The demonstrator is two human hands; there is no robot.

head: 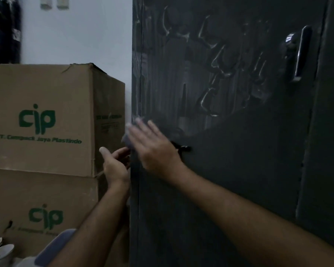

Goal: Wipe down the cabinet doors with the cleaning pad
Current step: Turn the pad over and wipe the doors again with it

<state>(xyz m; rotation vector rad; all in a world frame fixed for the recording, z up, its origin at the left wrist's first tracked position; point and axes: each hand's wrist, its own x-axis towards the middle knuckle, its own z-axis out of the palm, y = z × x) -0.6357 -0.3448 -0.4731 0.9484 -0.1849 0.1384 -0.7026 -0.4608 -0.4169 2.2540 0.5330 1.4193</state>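
The right hand (152,147) is laid flat, fingers straight and blurred, against the dark cabinet door (229,151) near its left edge. A pale grey cleaning pad (126,139) is pressed beneath the fingertips, only partly seen. The left hand (115,163) is hooked around the door's edge, thumb raised. Glossy wet streaks are noted on the matte panel. Two cardboard boxes (46,122) are stacked beside it.
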